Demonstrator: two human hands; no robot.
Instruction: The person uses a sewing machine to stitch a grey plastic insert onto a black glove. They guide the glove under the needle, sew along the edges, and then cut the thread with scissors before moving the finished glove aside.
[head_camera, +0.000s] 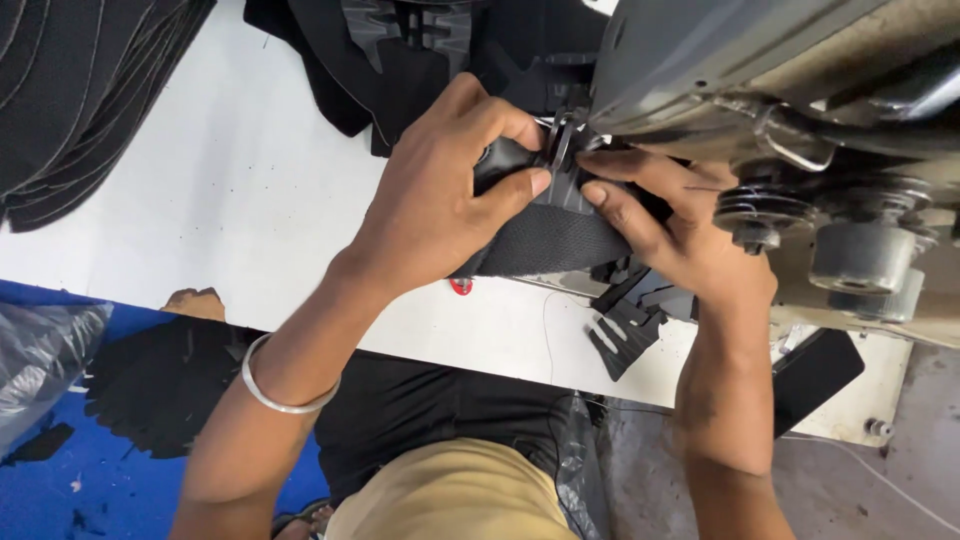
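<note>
The left hand (440, 190) is clamped on a black fabric piece (545, 235), thumb pressed on top and fingers curled over its far edge. The right hand (665, 225) pinches the same piece from the other side, fingertips flat on it. The piece lies on the white table (240, 190) under the head of a grey sewing machine (800, 110), which hides its far end (the needle cannot be seen). Its ribbed, woven band runs left to right. Black cut pieces (625, 330) lie just beside it, and a stack of dark fabric (70, 100) sits well apart.
</note>
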